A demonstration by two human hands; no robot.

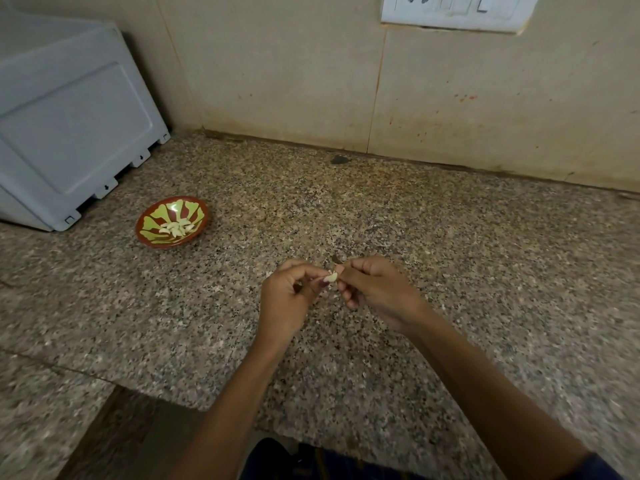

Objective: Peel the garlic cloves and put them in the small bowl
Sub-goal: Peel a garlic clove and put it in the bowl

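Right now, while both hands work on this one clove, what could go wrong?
1. The garlic clove is pinched only at the fingertips of the left hand and right hand, above the countertop; it may slip and fall.
2. The small bowl stands well off to the left, so the clove could drop on the way there.
3. Pale skin bits would likely be hard to spot on the speckled stone.

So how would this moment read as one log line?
step: peeling | left hand and right hand: pinch garlic clove | small bowl: holds peeled cloves
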